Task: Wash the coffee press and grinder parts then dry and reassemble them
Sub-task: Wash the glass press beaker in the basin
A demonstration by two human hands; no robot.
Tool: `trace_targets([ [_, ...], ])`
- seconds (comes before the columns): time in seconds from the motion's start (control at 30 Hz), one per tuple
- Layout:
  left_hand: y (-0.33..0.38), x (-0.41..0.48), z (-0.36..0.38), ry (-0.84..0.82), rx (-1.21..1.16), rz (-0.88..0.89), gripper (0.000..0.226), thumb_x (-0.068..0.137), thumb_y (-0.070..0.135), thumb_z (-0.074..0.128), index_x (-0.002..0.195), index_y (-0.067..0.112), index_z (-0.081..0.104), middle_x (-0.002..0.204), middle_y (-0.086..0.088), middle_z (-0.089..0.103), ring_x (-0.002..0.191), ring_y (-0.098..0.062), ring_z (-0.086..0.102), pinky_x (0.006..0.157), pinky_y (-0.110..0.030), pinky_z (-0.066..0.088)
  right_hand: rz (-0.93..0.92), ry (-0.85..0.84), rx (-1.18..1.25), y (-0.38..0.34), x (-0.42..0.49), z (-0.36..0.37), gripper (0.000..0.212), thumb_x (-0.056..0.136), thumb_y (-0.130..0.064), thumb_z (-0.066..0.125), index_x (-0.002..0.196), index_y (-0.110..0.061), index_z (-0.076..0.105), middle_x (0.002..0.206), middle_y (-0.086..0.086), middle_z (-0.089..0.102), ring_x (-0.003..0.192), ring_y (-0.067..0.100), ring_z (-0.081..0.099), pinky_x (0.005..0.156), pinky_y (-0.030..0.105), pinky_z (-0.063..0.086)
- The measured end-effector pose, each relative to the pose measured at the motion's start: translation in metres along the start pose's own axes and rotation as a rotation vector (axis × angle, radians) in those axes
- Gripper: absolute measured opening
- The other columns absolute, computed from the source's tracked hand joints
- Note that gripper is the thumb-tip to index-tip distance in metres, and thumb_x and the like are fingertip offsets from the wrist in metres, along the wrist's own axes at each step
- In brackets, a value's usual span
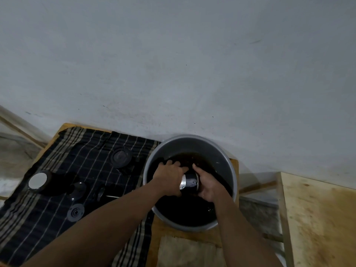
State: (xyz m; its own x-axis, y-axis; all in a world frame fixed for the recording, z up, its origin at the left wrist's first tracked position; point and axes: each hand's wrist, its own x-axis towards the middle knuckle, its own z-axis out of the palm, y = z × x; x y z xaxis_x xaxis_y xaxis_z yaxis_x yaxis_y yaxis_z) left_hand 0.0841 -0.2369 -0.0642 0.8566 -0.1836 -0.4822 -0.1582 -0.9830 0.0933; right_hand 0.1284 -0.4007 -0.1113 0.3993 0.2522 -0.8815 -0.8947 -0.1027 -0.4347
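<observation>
Both forearms reach up from the bottom edge into a grey metal basin [227,164] of dark brown water. Left hand [169,177] grips one end of a ribbed cylinder [189,182], its fingers [172,164] curled over the top and the thumb underneath. Right hand [210,186] cups the other end with its fingers curled round it. The cylinder lies on its side between the two hands, inside the basin, silver band toward the left fingers and black ribbing toward the right ones. Whether it touches the water I cannot tell.

Left of the left fingers a dark striped cloth [57,228] covers most of the wooden bench [204,237] and reaches the basin wall. Loose dark parts lie on it. A round cap [121,157] is nearest the fingers, and a piece with a thin rod [104,194] is a little further off. Beyond them are a domed part [78,189] and a ribbed disc [75,212], and furthest away a ring with a pale face [37,182].

Well to the right of the right fingers stands a bare, stained wooden board [317,218].
</observation>
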Motion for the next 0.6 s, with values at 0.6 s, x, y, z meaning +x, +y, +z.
trace_targets([
  [0.6,-0.017,0.007,0.021,-0.087,-0.376,0.071,0.082,0.072,0.059,0.083,0.14,0.027,0.049,0.132,-0.001,0.056,0.117,-0.025,0.06,0.096,-0.038,0.051,0.152,0.127,-0.063,0.01,0.002,-0.005,0.041,0.091,-0.038,0.071,0.125,-0.015,0.067,0.112,0.016,0.074,0.095,0.032,0.069,0.064,0.035,0.057],
])
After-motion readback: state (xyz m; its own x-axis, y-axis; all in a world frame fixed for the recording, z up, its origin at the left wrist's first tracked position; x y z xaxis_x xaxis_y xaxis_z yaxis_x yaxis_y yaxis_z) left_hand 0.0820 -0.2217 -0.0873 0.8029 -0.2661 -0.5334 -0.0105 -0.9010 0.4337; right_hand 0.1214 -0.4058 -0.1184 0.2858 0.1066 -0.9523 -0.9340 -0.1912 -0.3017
